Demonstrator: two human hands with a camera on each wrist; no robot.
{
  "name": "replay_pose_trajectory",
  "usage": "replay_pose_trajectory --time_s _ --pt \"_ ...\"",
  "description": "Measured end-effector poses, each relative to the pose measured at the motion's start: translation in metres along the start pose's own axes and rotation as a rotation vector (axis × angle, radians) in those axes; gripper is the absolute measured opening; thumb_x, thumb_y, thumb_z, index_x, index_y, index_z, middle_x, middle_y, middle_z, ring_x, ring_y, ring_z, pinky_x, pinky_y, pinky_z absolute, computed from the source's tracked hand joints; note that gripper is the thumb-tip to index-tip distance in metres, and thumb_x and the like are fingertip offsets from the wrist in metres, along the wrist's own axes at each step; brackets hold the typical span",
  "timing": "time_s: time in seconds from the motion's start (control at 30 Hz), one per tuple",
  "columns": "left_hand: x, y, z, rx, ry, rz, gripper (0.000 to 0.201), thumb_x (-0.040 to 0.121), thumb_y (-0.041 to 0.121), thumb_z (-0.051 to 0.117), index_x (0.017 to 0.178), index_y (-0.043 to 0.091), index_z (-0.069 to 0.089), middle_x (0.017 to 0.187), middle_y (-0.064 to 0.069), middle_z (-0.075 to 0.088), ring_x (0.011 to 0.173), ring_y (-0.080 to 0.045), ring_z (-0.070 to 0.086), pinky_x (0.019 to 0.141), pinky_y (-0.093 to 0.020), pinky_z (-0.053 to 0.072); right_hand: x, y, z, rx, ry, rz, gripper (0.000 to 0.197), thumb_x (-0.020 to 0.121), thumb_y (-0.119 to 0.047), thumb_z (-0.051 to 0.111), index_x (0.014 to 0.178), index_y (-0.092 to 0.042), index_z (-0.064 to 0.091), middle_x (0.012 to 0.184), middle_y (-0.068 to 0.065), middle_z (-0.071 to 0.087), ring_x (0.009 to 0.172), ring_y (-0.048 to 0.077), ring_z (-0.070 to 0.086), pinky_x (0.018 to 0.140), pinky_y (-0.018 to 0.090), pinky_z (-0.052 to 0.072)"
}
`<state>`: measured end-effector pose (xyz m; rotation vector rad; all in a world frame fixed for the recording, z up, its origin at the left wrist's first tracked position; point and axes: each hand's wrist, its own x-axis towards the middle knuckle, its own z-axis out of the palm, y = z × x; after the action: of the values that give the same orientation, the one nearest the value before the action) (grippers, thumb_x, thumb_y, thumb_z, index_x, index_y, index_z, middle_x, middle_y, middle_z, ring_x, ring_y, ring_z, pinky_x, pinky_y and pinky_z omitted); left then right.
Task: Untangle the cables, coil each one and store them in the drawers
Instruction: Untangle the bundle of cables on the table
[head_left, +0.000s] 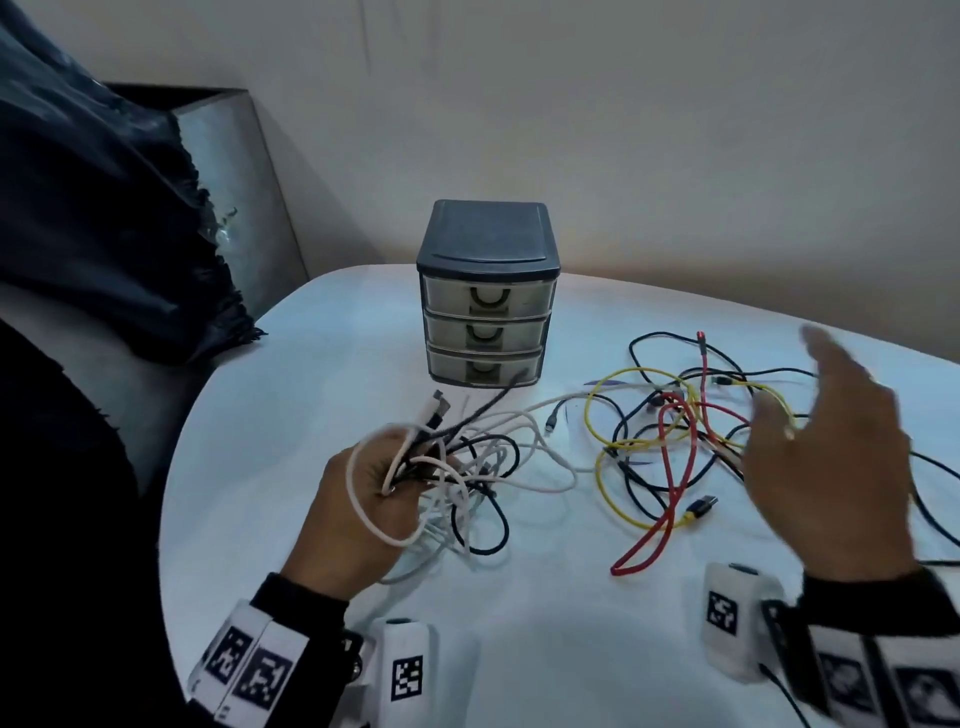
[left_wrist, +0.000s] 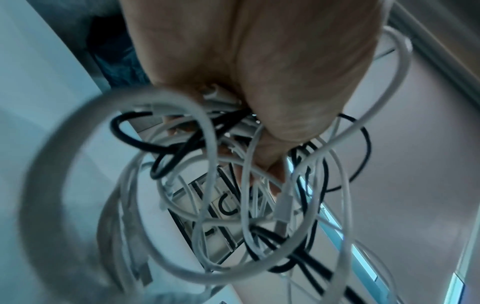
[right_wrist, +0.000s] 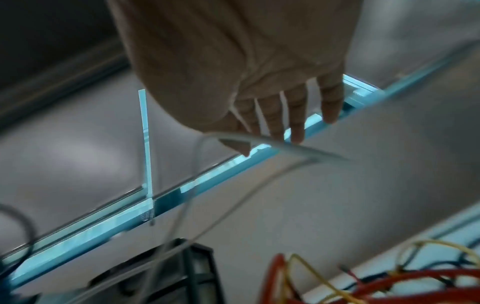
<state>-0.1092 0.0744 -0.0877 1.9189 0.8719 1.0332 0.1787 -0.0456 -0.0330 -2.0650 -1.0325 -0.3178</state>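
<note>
Wrist trackers with black-and-white tags (head_left: 407, 677) sit closest to the camera, strapped on over dark sleeves.

So the left hand (head_left: 363, 499) has its grip closed tight round a bundle of white and black cables (head_left: 457, 467). From the left wrist view you can see the fingers (left_wrist: 298, 86) curled right round the strands, with white loops (left_wrist: 161, 185) hanging down and black ones threaded through them. A couple of connector ends (head_left: 436, 408) poke up out of the fist on the far side. One white cable (head_left: 550, 410) trails off to the right from the bundle onto the counter (head_left: 545, 623), which has a white cloth over it.

The right hand (head_left: 826, 457) has its grip wide, fingers straight and spread, hovering over the other tangle (head_left: 675, 441) on the right side of the counter. It's blurry, and in the right wrist view a thin pale cable (right_wrist: 259, 142) crosses right by the fingertips (right_wrist: 296, 131), but I can't tell if it's actually touching them. That tangle is a mix of red cable (head_left: 670, 467), yellow cable (head_left: 613, 415) and black ones, all loose and flat on the cloth.

Behind all that, at the far edge in the middle, a small dark three-drawer unit (head_left: 488, 291) stands with all drawers closed. Dark fabric (head_left: 104, 208) is piled off to the far left.
</note>
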Motion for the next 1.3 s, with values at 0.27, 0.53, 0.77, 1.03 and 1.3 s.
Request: replay_pose_trajectory --time_s 0.27,0.53,0.77,1.03,1.3 --pt "0.002 0.011 0.0 0.101 -0.108 0.155 0.055 0.076 0.005 0.056 0.089 0.058 0.065 0.091 0.013 0.065 0.079 -0.005 0.067 0.068 -0.021 0.052 -0.045 -0.054 0.042 -0.047 -0.498 -0.389 0.047 0.098 -0.039 0.03 0.128 -0.019 0.06 0.133 0.002 0.062 0.13 0.022 0.052 0.116 0.053 0.026" --pt "0.001 -0.009 -0.015 -0.025 0.057 -0.047 0.03 0.074 0.002 0.054 0.088 0.02 0.073 0.086 0.009 0.075 0.081 -0.003 0.07 0.072 -0.016 0.053 -0.006 -0.032 0.017 0.442 -0.243 0.01 0.026 0.098 -0.023 0.056 0.078 -0.029 0.071 0.055 -0.006 0.054 0.049 0.009 0.04 0.051 0.022 0.035" --pt "0.01 -0.007 -0.013 -0.301 0.421 -0.453 0.028 0.095 0.0 0.053 0.073 0.013 0.065 0.056 -0.013 0.057 0.037 -0.008 0.053 0.033 -0.015 0.033 0.01 0.005 0.005 0.107 -0.246 0.278 0.048 0.089 -0.049 0.056 0.123 -0.016 0.063 0.098 0.013 0.067 0.09 0.028 0.061 0.084 0.04 0.047" --pt "0.007 0.008 -0.004 -0.399 0.297 -0.388 0.029 0.081 0.008 0.059 0.071 0.025 0.079 0.049 0.003 0.061 0.037 -0.009 0.046 0.036 -0.018 0.031 -0.036 -0.051 0.032 0.384 -0.486 -0.083 0.036 0.102 -0.029 0.048 0.136 -0.024 0.055 0.137 -0.013 0.057 0.128 -0.003 0.045 0.109 0.02 0.034" --pt "0.007 0.011 -0.003 -0.463 0.156 -0.464 0.02 0.075 0.02 0.058 0.067 0.021 0.076 0.055 -0.01 0.054 0.05 -0.02 0.043 0.052 -0.027 0.03 -0.035 -0.057 0.043 0.695 -0.703 0.07 0.012 0.094 -0.011 0.063 0.096 -0.014 0.075 0.079 0.001 0.076 0.075 0.008 0.072 0.075 0.019 0.053"
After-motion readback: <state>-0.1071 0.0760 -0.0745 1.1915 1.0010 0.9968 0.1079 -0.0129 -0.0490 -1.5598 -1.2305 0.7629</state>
